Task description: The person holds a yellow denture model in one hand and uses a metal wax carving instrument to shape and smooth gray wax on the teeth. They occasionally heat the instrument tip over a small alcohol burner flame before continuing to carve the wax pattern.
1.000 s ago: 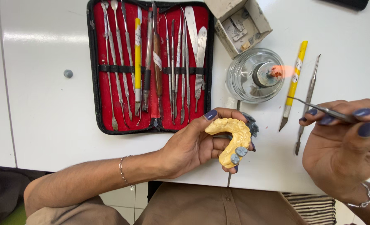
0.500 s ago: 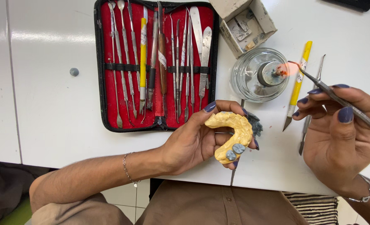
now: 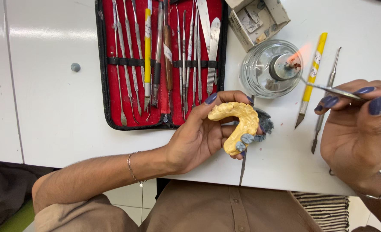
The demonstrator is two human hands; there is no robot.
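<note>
Left hand (image 3: 199,135) palm-up, fingers curled round a yellow horseshoe-shaped dental cast (image 3: 237,122); thumb tip rests on the arch's upper edge. Small grey wax pieces (image 3: 252,136) sit on the cast's lower end, toward the fingertips; their exact shape is hard to make out, and the fingers behind the cast are mostly hidden.

Right hand (image 3: 360,133) pinches a thin metal instrument (image 3: 327,89) between thumb and fingers. The handle end runs off the right frame edge; the tip reaches away from the fingers to the flame of a glass spirit lamp (image 3: 270,68). Whether the tip touches the wick cannot be told, as the orange flame blurs it.

Just beyond the right-hand fingertips, on the white table (image 3: 48,86): a yellow-handled knife (image 3: 310,79) and a slim steel tool (image 3: 325,101), the latter partly covered by the fingers. Above the left hand lies an open red-lined instrument case (image 3: 164,60), its top cut off by the frame. A small open cardboard box (image 3: 259,19) sits beyond the lamp, its contents unclear.
</note>
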